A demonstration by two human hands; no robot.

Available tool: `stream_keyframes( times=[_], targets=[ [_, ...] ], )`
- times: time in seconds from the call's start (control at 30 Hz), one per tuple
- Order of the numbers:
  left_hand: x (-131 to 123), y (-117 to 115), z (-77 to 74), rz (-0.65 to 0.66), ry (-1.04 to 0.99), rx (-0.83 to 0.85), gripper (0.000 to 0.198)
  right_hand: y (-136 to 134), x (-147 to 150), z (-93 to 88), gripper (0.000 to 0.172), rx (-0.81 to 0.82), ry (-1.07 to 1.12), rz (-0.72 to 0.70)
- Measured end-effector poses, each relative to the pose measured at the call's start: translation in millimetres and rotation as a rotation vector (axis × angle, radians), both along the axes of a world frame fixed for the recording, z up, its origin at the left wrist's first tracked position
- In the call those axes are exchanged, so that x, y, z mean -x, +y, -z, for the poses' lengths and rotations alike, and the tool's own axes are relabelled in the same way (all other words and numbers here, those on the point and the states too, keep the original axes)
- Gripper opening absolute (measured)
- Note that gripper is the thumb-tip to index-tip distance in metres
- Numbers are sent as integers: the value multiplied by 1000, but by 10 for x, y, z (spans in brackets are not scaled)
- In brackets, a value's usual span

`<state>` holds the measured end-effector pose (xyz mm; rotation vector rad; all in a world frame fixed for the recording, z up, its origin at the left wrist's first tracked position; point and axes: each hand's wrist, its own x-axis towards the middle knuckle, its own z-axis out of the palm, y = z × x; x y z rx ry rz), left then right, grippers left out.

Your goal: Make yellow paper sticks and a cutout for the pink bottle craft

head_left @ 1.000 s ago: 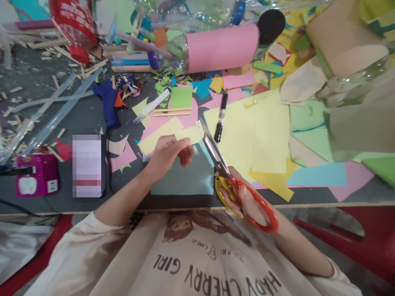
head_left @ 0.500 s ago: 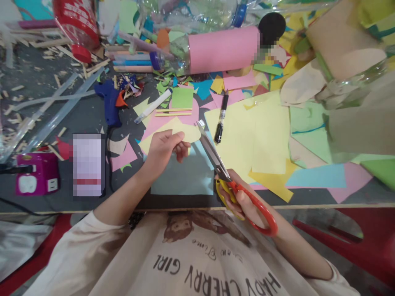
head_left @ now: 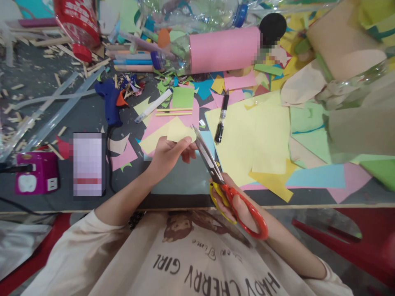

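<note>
My left hand (head_left: 174,154) pinches a small piece of pale yellow paper (head_left: 179,133) between thumb and fingers. Through the red and yellow handles of a pair of scissors (head_left: 211,162) go the fingers of my right hand (head_left: 236,201). The blades point away from me, nearly together, and their tips lie at the right edge of the yellow piece. Below my hands is a light blue sheet (head_left: 182,183). A pink sheet (head_left: 185,119) with two thin sticks (head_left: 174,112) and a green square (head_left: 183,97) lies just beyond.
A black pen (head_left: 222,117) rests on large yellow paper (head_left: 247,152) at right. Left are a blue glue gun (head_left: 109,100), a phone (head_left: 88,164) and a purple power adapter (head_left: 37,172). A pink-wrapped bottle (head_left: 225,50) and a red-labelled bottle (head_left: 78,28) lie at the back.
My right hand and the scissors have moved slightly left, bringing the blades to the yellow piece's edge. My left hand has turned the piece and shifted a little.
</note>
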<state>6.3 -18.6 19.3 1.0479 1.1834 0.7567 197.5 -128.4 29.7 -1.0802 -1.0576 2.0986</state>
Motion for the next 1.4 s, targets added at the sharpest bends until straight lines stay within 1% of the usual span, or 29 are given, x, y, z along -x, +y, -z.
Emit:
stream_keyframes(
  times=[0.2,0.33,0.57,0.77,0.97,1.17,1.4],
  targets=[
    [-12,-25,-19,25,11,16,31,43,-40,-31,51,42,-5,-79],
    [-8,-34,-20,52,-22,19,30,55,-27,-9,54,-18,0,-56],
    [-6,-20,-26,50,-12,15,30,38,9,71,50,34,65,14],
    [3,9,-30,54,37,26,32,61,-8,41,55,70,24,22],
    [27,15,19,33,1,40,30,82,-9,39,61,76,-20,18],
    [44,31,92,-3,-34,39,29,81,-27,10,58,62,-25,3],
    [48,41,102,-34,-38,26,28,60,-16,-4,57,73,-25,17]
  ],
)
